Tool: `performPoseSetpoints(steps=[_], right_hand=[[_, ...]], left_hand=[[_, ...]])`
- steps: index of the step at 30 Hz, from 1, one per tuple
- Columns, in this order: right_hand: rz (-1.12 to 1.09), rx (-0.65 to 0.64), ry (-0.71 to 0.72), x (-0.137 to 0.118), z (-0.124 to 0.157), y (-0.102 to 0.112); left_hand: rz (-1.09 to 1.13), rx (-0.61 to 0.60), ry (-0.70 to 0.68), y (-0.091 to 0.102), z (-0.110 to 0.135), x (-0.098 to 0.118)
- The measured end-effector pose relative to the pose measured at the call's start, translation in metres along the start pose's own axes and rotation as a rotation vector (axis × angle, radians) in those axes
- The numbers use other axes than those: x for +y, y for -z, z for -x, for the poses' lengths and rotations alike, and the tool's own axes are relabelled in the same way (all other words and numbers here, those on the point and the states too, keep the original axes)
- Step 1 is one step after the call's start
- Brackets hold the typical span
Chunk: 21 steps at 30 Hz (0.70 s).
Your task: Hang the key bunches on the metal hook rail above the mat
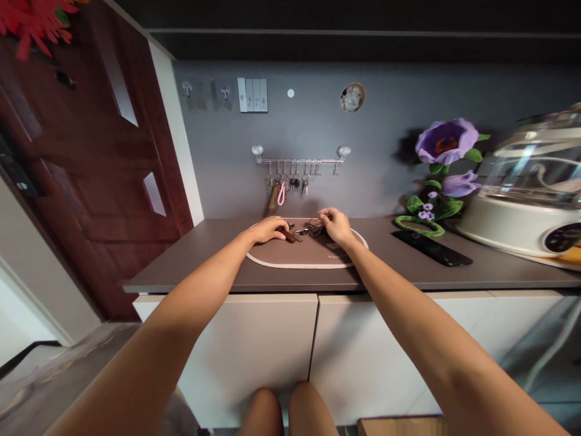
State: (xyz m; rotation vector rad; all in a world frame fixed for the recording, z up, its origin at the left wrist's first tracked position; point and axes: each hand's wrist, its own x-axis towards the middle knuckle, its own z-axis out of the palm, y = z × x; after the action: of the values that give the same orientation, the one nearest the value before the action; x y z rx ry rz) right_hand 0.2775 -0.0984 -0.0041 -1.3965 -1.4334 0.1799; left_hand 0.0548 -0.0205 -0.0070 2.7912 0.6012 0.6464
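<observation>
A: Hands, quick.
B: Left hand (pixel 271 229) is curled down narrow on a brown leather key fob (pixel 287 235). Right hand (pixel 334 225) has its fingers bunched on a dark key bunch (pixel 314 229). Neither is wide.
A: How does it lie?
B: As one linked strip between the hands, joined by a metal clasp (pixel 300 231). Long axis runs roughly side to side. Each hand is on its own end, neither clearly nearer.
A: Under it?
B: Oval brown mat (pixel 299 265) with a cream rim, on a dark grey countertop (pixel 204 257).
A: Further out?
B: Straight ahead, a wall rail (pixel 299 161) with hanging keys (pixel 291 183). Off right, a flat black device (pixel 431 249), a purple artificial flower (pixel 447 140) and a white appliance with a glass lid (pixel 521 188).
</observation>
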Motion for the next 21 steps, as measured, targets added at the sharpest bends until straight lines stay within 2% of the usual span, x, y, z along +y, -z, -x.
performPoseSetpoints(steps=[5, 11, 16, 21], right_hand=[[-0.022, 0.015, 0.013, -0.001, 0.000, -0.001], [-0.033, 0.026, -0.029, -0.008, 0.003, 0.000], [-0.043, 0.049, -0.011, -0.003, 0.000, -0.003], [-0.129, 0.057, -0.034, 0.007, -0.006, -0.006]], left_hand=[[0.058, 0.070, 0.054, 0.000, 0.000, 0.001], [0.289, 0.250, 0.232, 0.003, -0.001, 0.007], [0.696, 0.364, 0.325, 0.005, -0.003, 0.007], [1.079, 0.392, 0.356, 0.009, -0.003, 0.008]])
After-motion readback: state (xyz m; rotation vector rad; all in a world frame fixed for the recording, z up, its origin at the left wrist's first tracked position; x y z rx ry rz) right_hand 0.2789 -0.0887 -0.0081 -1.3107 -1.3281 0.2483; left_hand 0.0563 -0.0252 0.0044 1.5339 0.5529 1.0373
